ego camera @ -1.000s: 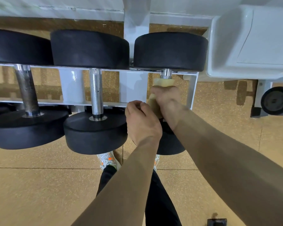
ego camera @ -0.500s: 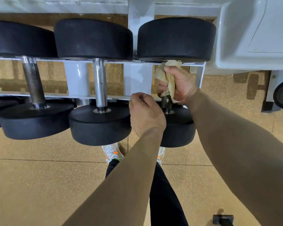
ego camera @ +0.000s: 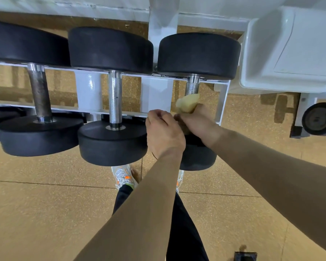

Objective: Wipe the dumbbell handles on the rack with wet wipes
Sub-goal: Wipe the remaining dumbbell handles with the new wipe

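The right hand (ego camera: 198, 119) had its fingers curled tight round a crumpled yellowish wet wipe (ego camera: 187, 103), wrapped about the lower part of the rightmost dumbbell's knurled steel handle (ego camera: 193, 85) on the white metal rack (ego camera: 88, 91). The left hand (ego camera: 164, 134) was balled in a fist just beside it, with nothing visible inside. This handle looked mid-wipe; whether the bright middle handle (ego camera: 114, 98) and the darker left handle (ego camera: 39, 91) were done, I could not tell
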{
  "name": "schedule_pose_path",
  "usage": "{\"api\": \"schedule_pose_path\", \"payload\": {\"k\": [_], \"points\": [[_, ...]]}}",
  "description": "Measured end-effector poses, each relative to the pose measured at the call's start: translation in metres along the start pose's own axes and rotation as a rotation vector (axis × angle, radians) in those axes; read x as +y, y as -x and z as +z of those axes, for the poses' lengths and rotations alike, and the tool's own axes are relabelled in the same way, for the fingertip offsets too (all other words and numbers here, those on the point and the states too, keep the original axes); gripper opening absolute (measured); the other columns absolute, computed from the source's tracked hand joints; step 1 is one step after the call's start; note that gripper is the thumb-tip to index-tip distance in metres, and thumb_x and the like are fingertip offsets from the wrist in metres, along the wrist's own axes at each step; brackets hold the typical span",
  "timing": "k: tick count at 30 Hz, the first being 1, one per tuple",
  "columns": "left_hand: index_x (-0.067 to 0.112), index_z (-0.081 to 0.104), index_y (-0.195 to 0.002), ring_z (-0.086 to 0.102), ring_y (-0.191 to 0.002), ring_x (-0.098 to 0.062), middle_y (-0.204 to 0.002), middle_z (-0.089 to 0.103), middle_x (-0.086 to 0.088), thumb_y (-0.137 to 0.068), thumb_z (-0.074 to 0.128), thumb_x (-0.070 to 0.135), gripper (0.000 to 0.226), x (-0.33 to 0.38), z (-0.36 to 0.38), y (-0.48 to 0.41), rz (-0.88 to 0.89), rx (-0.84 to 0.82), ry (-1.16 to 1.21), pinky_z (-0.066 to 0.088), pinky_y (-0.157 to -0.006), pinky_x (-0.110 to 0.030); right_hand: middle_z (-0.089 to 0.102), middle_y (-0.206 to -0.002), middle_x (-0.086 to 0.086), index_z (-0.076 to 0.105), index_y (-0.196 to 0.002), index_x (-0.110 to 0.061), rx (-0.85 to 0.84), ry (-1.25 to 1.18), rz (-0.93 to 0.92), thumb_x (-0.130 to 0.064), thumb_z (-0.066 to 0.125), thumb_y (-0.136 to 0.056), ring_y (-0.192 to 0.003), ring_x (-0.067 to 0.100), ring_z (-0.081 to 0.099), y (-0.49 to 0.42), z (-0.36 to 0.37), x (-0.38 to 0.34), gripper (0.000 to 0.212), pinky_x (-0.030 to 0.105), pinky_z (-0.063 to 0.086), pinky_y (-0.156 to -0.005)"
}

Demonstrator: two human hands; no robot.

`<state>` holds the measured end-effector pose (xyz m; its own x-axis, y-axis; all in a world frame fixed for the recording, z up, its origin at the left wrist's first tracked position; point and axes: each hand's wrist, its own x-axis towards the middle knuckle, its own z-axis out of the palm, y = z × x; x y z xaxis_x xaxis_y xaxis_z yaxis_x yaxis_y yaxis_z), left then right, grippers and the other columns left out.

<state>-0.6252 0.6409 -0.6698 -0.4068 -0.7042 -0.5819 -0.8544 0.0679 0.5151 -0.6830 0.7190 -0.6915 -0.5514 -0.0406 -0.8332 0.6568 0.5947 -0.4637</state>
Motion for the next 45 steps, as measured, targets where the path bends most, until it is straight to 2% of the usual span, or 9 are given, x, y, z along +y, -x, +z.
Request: {"api": "schedule_pose_path", "payload": {"k": [6,9,16,22,25,28,33,39,45], "points": [[0.022,0.056,-0.111,0.06,-0.098,-0.025,-0.116,0.063,0.0,-0.102,0.036,0.034,0.024,-0.002,0.001,-0.001,0.008,-0.009,-0.002,0.041,-0.077,-0.035,0.062,-0.092,-0.006,0.057,-0.114,-0.011,0.068,-0.197,-0.172,-0.021,0.076,-0.085,-0.078,-0.003,0.06,-0.002,-0.011,-0.012,0.037,0.012,0.044,-0.056],[0.023,0.056,-0.11,0.06,-0.096,-0.025,-0.116,0.063,0.001,-0.102,0.037,0.033,0.023,-0.001,0.001,-0.001,0.012,-0.008,0.002,0.042,-0.076,-0.035,0.065,-0.086,-0.007,0.062,-0.093,-0.019,0.08,-0.304,-0.2,-0.013,0.076,-0.086,-0.068,-0.009,0.062,-0.013,-0.008,-0.03,0.017,0.01,0.049,-0.059],[0.022,0.058,-0.109,0.059,-0.096,-0.025,-0.111,0.065,0.002,-0.102,0.038,0.033,0.023,-0.003,0.003,-0.001,0.02,0.027,0.018,0.046,-0.08,-0.039,0.067,-0.074,0.005,0.072,-0.086,-0.009,-0.198,-0.727,-0.086,-0.019,0.078,-0.086,-0.058,0.016,0.061,-0.042,-0.012,-0.025,0.012,0.028,0.05,-0.053],[0.023,0.056,-0.107,0.059,-0.096,-0.024,-0.11,0.064,0.002,-0.102,0.037,0.035,0.023,-0.004,0.002,-0.002,0.036,0.003,0.012,0.049,-0.084,-0.043,0.064,-0.074,0.004,0.072,-0.078,-0.02,-0.408,-0.487,0.008,-0.041,0.073,-0.08,-0.065,0.02,0.061,-0.034,-0.013,0.003,0.021,0.032,0.047,-0.067],[0.022,0.056,-0.108,0.058,-0.098,-0.024,-0.111,0.063,0.001,-0.102,0.037,0.034,0.023,-0.002,0.0,-0.001,0.038,-0.01,0.009,0.047,-0.085,-0.042,0.07,-0.079,0.007,0.069,-0.099,-0.011,-0.266,-0.303,0.045,-0.039,0.081,-0.076,-0.077,0.025,0.069,-0.024,-0.007,0.007,0.038,0.036,0.053,-0.071],[0.021,0.057,-0.109,0.058,-0.099,-0.027,-0.112,0.064,-0.002,-0.102,0.037,0.033,0.024,-0.003,0.0,0.0,0.038,-0.003,0.007,0.048,-0.085,-0.043,0.071,-0.067,0.001,0.064,-0.089,-0.011,-0.105,-0.146,0.016,-0.024,0.077,-0.086,-0.06,0.012,0.069,-0.004,-0.005,0.0,0.018,0.025,0.055,-0.053],[0.022,0.056,-0.11,0.059,-0.102,-0.028,-0.115,0.064,-0.002,-0.102,0.036,0.035,0.025,-0.002,-0.001,0.0,0.033,0.002,0.011,0.049,-0.086,-0.045,0.072,-0.099,0.009,0.062,-0.108,-0.011,-0.051,-0.213,-0.045,-0.032,0.083,-0.073,-0.095,0.021,0.071,0.012,-0.007,-0.003,0.045,0.04,0.061,-0.081],[0.021,0.056,-0.109,0.058,-0.1,-0.028,-0.113,0.064,-0.002,-0.101,0.034,0.034,0.027,-0.004,0.0,0.0,0.043,0.003,0.021,0.048,-0.083,-0.044,0.06,-0.08,0.007,0.059,-0.082,-0.011,0.12,-0.445,-0.207,-0.004,0.075,-0.085,-0.067,0.012,0.061,-0.015,0.006,-0.035,0.018,0.023,0.052,-0.061],[0.022,0.057,-0.108,0.059,-0.099,-0.028,-0.11,0.065,-0.002,-0.102,0.036,0.034,0.025,-0.005,0.0,0.0,0.037,0.008,0.034,0.048,-0.082,-0.044,0.061,-0.076,0.0,0.065,-0.09,-0.012,-0.16,-0.714,-0.126,-0.027,0.082,-0.079,-0.066,0.014,0.064,-0.045,-0.008,-0.021,0.026,0.029,0.054,-0.064]]}}
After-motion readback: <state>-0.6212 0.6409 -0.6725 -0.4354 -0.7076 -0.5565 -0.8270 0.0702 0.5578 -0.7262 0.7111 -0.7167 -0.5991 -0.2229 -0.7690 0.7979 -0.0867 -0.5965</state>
